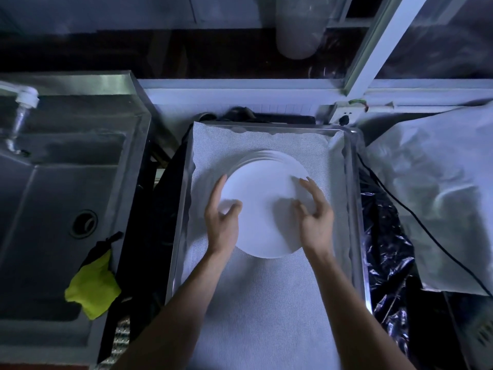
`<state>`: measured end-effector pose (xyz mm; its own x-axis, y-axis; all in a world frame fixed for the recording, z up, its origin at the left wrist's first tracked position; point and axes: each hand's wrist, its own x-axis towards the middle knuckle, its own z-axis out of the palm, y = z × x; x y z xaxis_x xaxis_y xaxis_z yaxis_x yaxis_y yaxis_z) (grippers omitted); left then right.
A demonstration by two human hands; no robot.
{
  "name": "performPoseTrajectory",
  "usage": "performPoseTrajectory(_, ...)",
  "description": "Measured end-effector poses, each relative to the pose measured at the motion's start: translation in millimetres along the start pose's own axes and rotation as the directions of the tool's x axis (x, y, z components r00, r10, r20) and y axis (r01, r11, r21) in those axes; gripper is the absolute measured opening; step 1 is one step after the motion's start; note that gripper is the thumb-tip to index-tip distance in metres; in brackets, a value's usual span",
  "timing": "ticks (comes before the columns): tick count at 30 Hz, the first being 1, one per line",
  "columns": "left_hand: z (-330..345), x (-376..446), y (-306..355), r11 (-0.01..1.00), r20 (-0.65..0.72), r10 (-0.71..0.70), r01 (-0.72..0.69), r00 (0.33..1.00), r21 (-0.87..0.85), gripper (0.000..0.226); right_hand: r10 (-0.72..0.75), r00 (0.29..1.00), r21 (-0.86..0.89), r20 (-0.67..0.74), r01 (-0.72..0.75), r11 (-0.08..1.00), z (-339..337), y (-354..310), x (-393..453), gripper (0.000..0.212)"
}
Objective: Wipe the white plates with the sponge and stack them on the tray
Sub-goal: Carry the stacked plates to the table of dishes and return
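Head view, dim bluish light. Landmark: metal tray (354, 209), lined with a white mesh mat (261, 303).

Stack of white plates (262, 209) sits on the mat in the far half of the tray, roughly centred between its side walls. Rims of the lower plates show as stepped edges at the far side of the stack.

Left hand (222, 222) at the left rim of the top plate: fingers run along the far-left edge, thumb lies on the upper face. Digits look only loosely bent; whether the grip is closed on the rim or just resting cannot be told from this view.

Right hand (316, 217) at the right rim of the top plate: fingers spread and lightly curved over the edge, thumb over the plate face. Contact uncertain; grip appears relaxed and apart, not clamped.

The top plate lies between the two hands, both forearms crossing the near half of the tray.

Left of the tray: steel sink (66, 169) with a tap (25, 98); a yellow-green cloth (93, 287) lies on its near right edge, well apart from the plates
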<state>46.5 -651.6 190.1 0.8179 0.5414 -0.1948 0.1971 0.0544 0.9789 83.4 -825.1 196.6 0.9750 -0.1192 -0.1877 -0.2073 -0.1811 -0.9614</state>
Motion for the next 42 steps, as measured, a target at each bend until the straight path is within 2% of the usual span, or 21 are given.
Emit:
performPoseTrajectory(13, -11.5, -22.5, -2.6, 1.0, 0.014, -0.02, 0.02, 1.0, -0.017, 0.063, 0.002, 1.0, 0.081, -0.01, -0.001, 0.997, -4.9, 3.7, -29.0, 0.049)
performPoseTrajectory(30, -21.7, -53.5, -3.1, 0.999, 0.011, -0.028, 0.027, 1.0, 0.017, 0.057, 0.006, 1.0, 0.058, -0.024, -0.005, 0.998, -17.6, 7.6, -59.1, 0.045)
performPoseTrajectory(42, -23.2, -82.1, -10.8, 0.996, -0.005, 0.066, -0.065, 0.998, 0.064, 0.058, 0.023, 1.0, 0.04, -0.001, -0.023, 0.999, -32.8, 12.3, -81.0, 0.056)
